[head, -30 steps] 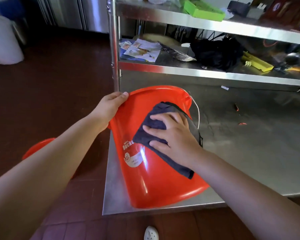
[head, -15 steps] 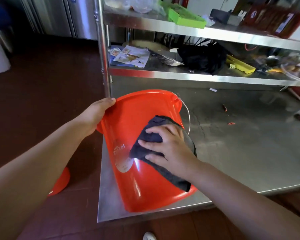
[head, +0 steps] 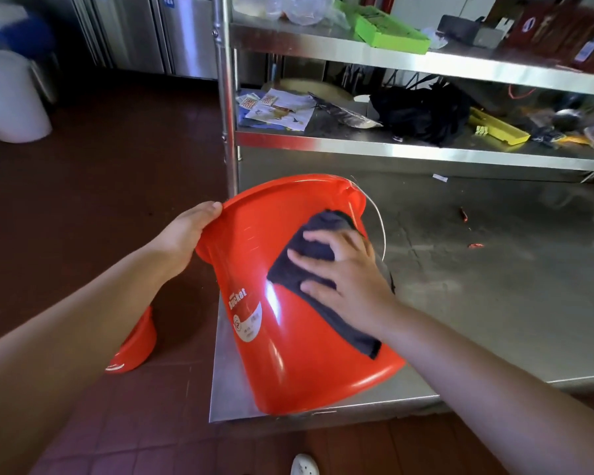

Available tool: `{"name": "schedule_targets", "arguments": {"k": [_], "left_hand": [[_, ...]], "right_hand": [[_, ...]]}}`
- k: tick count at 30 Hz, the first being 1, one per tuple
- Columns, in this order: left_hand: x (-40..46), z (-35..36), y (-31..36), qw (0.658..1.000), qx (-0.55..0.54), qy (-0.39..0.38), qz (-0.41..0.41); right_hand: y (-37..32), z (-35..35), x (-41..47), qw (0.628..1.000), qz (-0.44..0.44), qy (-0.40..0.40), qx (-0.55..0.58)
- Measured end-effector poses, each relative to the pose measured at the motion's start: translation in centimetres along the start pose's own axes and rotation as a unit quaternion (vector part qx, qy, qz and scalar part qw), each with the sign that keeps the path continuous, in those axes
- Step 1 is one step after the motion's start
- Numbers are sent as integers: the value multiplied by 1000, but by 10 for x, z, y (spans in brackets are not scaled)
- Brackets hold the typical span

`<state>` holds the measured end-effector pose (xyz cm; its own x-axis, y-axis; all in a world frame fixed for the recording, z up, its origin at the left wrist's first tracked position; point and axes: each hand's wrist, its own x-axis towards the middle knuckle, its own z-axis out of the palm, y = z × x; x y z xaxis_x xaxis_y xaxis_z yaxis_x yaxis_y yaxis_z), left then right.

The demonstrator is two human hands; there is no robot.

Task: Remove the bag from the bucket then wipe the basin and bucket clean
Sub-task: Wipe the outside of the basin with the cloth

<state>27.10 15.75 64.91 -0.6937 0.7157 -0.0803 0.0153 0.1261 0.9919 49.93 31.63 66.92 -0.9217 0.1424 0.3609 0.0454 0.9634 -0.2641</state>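
Note:
An orange bucket (head: 288,341) lies tilted on the front left corner of a steel table (head: 494,303), its mouth turned away from me and its base toward me. My left hand (head: 186,234) grips the bucket's rim at the left. My right hand (head: 343,272) presses a dark cloth (head: 306,265) flat against the bucket's outer wall, fingers spread over it. An orange basin (head: 134,347) sits on the floor to the left, partly hidden by my left arm. A black bag (head: 422,111) lies on the lower shelf.
A steel shelf rack (head: 391,150) stands over the table's back, holding papers, a yellow tray and a green tray. A white bin (head: 11,97) is on the tiled floor at far left. Small red scraps lie on the table. A white shoe (head: 304,464) shows below.
My right hand has slid the cloth back up the bucket's side, toward the rim. The view has shifted, and my left hand keeps its hold on the rim.

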Motion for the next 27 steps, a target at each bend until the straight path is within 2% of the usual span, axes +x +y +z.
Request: {"name": "schedule_targets", "arguments": {"k": [4,7,9,11,13,15,21,27], "left_hand": [[-11,-9,-2,1000,9,24,6],[-1,5,24,999,9,53,1],[7,22,49,999,19,47,4],[15,36,70,995,97,38,11],[20,46,80,970,239,33,8],[22,48,80,954,297,32,-5],[23,27,66,976,214,2,-29],[20,20,60,987,156,-34,1]], "right_hand": [[-11,1,-57,1000,-15,-1,9],[-24,4,-63,1000,-19,4,-13],[-35,8,-58,999,-38,-6,-27],[-45,13,-55,997,-57,-19,-47],[-50,17,-57,995,-72,-29,-65],[-50,18,-59,992,-87,-39,-78],[-39,17,-22,991,-120,-42,-48],[-17,10,68,1000,1,27,7]]}}
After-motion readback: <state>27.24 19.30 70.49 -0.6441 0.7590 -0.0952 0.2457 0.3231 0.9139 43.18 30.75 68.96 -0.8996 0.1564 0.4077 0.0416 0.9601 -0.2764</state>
